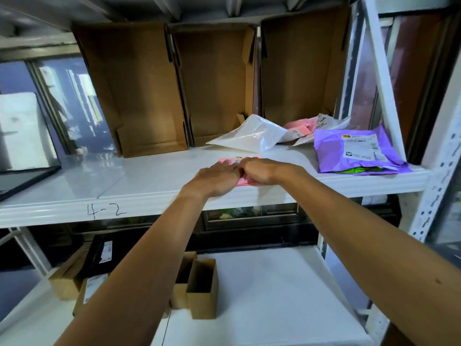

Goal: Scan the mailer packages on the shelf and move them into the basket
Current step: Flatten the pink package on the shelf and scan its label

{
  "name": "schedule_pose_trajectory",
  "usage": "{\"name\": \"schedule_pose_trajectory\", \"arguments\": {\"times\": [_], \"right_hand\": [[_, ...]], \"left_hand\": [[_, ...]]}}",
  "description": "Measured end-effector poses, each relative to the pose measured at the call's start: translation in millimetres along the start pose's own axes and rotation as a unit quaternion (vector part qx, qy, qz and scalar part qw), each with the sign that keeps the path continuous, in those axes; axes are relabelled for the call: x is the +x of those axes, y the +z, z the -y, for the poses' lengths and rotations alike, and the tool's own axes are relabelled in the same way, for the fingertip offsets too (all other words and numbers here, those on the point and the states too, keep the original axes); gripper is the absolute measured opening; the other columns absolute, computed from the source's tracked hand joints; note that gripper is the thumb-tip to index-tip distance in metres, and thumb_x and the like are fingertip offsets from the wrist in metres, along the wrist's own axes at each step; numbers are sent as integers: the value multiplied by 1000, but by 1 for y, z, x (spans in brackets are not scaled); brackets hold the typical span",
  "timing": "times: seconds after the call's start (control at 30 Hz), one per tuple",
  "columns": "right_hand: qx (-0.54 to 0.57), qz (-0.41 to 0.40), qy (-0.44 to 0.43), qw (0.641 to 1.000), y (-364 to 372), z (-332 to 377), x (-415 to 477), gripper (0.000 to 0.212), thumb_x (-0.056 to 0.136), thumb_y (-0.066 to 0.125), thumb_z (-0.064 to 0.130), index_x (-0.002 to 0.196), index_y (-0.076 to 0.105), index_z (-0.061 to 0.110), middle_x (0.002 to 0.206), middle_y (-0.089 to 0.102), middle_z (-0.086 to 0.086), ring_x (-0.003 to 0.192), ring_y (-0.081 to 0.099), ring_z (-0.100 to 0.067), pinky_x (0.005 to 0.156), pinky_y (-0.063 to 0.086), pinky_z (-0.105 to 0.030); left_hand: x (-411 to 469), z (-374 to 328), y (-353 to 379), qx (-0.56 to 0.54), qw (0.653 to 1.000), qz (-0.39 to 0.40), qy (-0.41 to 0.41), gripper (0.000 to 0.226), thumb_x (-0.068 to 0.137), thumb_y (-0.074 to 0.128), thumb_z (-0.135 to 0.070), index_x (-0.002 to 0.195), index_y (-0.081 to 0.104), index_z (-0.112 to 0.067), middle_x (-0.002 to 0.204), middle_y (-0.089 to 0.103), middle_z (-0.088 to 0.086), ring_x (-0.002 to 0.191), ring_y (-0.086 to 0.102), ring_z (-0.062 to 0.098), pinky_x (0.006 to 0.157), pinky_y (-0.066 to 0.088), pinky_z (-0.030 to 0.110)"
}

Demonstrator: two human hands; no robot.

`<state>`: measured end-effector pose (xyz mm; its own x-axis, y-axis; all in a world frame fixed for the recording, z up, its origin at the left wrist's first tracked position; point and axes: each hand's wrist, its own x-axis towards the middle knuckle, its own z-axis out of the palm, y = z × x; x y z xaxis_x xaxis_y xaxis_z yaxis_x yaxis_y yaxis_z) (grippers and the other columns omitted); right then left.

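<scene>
Two hands meet on a pink mailer (245,182) lying at the front edge of the shelf (149,171), a little right of its middle. The left hand (216,178) lies flat on it, fingers straight and pressing down. The right hand (260,171) is bent at the knuckles, fingers curled over the mailer's near edge in what looks like a grip. A printed label (238,159) shows on the mailer just beyond the fingertips. Farther back sits a white mailer (252,136), puffed and tilted, and behind it toward the right rear corner a second pink mailer (299,125). At the right end of the shelf a purple mailer (354,151) lies label up on a green one (359,169). Three open cardboard boxes (217,86) stand on end along the back edge. The front lip carries the handwritten mark "4-2" (107,212).
</scene>
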<state>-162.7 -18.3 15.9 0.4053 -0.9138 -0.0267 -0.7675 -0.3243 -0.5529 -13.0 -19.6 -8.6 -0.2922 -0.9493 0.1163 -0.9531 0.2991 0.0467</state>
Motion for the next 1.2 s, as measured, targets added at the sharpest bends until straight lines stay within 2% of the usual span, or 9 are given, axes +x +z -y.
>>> {"name": "schedule_pose_trajectory", "arguments": {"times": [0.13,0.23,0.33,0.43,0.57,0.7,0.87,1.07,1.2], "right_hand": [[-2,-1,3,1000,-5,1,-7,37,107,25,17,81,49,23,86,55,-2,84,47,-16,76,35,-32],[-9,2,-1,1000,-5,3,-6,38,106,25,12,78,48,24,82,52,-1,86,46,-19,80,35,-32],[-19,17,7,1000,-6,7,-5,32,104,28,8,86,53,15,84,50,-6,77,42,-17,72,36,-30],[-2,21,30,999,-6,9,-4,22,102,30,4,97,52,8,83,45,-9,71,36,-15,63,33,-27],[34,9,24,999,-1,3,2,27,101,30,10,101,57,5,95,55,-18,85,44,-24,78,40,-37],[60,-111,21,992,8,-6,2,10,93,49,8,94,59,6,90,55,-9,88,53,-26,72,39,-34],[204,-238,-13,949,3,-20,3,31,95,45,29,102,71,12,105,70,-5,95,62,-21,92,51,-44],[334,-242,-12,911,-6,-25,-4,29,93,48,27,86,73,12,88,68,-2,88,65,-21,85,57,-46],[352,-236,-5,906,-4,-24,-4,35,94,47,27,85,74,6,78,69,-6,71,63,-17,64,55,-32]], "left_hand": [[-5,-5,-6,-6,1000,20,4,50,106,23,-51,152,30,-34,165,20,1,152,14,24,113,26,50],[-4,-6,-8,-18,999,36,-2,51,106,20,-50,154,27,-33,166,14,0,153,9,22,116,21,49],[-3,-5,-8,-26,999,39,-8,52,106,16,-50,156,23,-36,167,12,-2,154,7,21,118,18,49],[2,-2,-5,-41,998,33,-21,49,105,15,-49,151,29,-39,164,24,-1,150,20,24,117,25,50],[4,-3,-7,-74,996,24,-39,47,103,20,-47,145,39,-40,156,40,-2,138,39,22,111,34,48],[-2,-10,-5,-61,996,-25,-61,42,104,27,-41,137,51,-33,144,52,1,119,50,24,97,42,42],[-7,-12,-2,-64,993,-57,-77,49,104,22,-51,138,52,-32,151,46,1,133,44,27,102,36,42],[-11,-13,-4,-89,990,-58,-89,56,100,22,-60,139,52,-34,153,44,-1,137,41,25,101,34,39],[-12,-16,-4,-86,991,-61,-87,54,99,21,-61,134,55,-36,147,49,2,132,44,26,92,34,38]]}}
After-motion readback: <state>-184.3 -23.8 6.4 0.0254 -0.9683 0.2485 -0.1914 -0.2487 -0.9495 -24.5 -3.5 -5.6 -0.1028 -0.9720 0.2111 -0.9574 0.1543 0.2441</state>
